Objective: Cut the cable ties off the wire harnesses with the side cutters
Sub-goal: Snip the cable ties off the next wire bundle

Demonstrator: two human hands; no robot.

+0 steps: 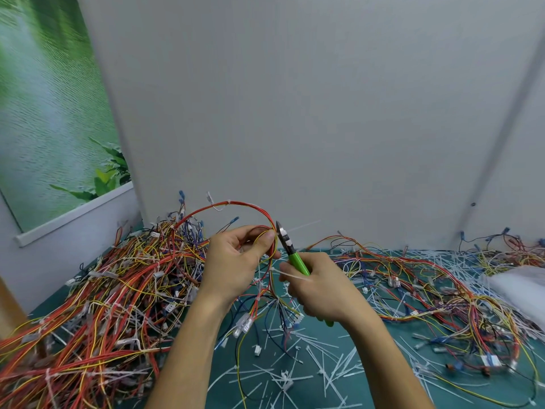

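Note:
My left hand grips a wire harness of red, orange and yellow wires, lifted above the table in an arch. My right hand holds the green-handled side cutters, whose jaws point up and touch the wires beside my left thumb. A white cable tie sticks out across my right fingers. Another white tie wraps the harness at the top of the arch.
A big heap of tied harnesses fills the left of the green table. Loose harnesses spread over the right. Several cut white ties litter the near middle. A white bag lies far right. A grey wall stands behind.

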